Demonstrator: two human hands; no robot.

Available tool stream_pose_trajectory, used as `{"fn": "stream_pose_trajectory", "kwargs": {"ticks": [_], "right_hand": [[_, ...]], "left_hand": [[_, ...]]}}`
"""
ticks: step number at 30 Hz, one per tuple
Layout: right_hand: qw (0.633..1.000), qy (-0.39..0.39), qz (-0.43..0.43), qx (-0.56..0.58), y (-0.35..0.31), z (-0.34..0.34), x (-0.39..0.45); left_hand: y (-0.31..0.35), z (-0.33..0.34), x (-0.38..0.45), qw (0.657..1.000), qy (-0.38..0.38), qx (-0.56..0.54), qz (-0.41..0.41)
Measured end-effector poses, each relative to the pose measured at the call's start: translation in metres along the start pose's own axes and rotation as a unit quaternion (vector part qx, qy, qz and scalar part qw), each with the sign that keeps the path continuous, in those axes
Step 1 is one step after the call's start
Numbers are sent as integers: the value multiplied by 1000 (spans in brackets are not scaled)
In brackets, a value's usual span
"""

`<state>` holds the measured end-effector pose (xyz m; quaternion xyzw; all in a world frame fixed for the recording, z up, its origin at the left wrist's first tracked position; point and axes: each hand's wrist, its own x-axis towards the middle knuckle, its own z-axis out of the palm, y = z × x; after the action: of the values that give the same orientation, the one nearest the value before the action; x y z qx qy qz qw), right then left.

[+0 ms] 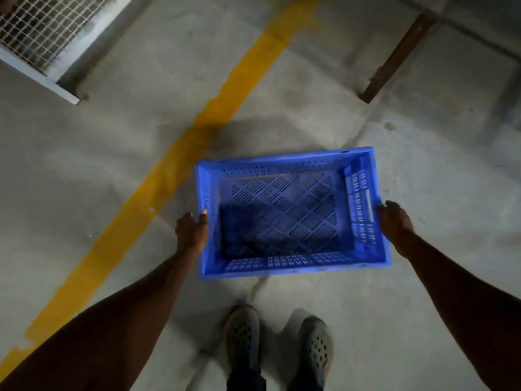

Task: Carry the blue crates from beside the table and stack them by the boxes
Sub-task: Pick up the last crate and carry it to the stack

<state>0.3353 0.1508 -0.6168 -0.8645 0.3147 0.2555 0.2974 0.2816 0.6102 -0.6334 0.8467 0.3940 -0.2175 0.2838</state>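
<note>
A blue plastic crate [284, 215] with slotted walls and floor is held level above the concrete floor, its open top facing up. It has nothing inside. My left hand [191, 230] grips the crate's left short wall, thumb over the rim. My right hand [394, 218] grips the right short wall at its handle slot. Both arms reach forward from the bottom corners of the head view. No boxes or other crates are in sight.
A yellow painted line [174, 170] runs diagonally across the grey concrete floor. A wire-mesh metal frame [36, 38] stands at the top left. A rusty metal leg [397, 55] slants at the top right. My two feet in perforated shoes [279, 345] stand below the crate.
</note>
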Motion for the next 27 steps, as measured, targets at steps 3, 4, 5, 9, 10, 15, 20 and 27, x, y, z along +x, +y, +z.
{"fn": "stream_pose_trajectory", "kwargs": {"ticks": [3, 4, 5, 9, 10, 15, 20, 27], "right_hand": [[999, 34, -15, 9, 2, 13, 20], [999, 36, -1, 39, 2, 17, 24], [996, 33, 10, 86, 0, 20, 28], [969, -11, 55, 242, -4, 26, 47], [964, -21, 64, 256, -5, 24, 47], [960, -38, 67, 271, -9, -1, 17], [940, -66, 53, 331, -11, -60, -52], [902, -101, 55, 417, -56, -197, -229]], "left_hand": [[-5, 12, 23, 999, -33, -36, -2], [-7, 16, 27, 997, -41, -69, -9], [-11, 21, 34, 993, -42, -111, -20], [0, 22, 36, 959, -89, -264, -58], [7, 18, 31, 951, -95, -285, -76], [12, -9, 10, 943, -88, -315, -69], [19, -88, -46, 941, -110, -319, -27], [62, -250, -182, 928, -169, -332, -18]]}}
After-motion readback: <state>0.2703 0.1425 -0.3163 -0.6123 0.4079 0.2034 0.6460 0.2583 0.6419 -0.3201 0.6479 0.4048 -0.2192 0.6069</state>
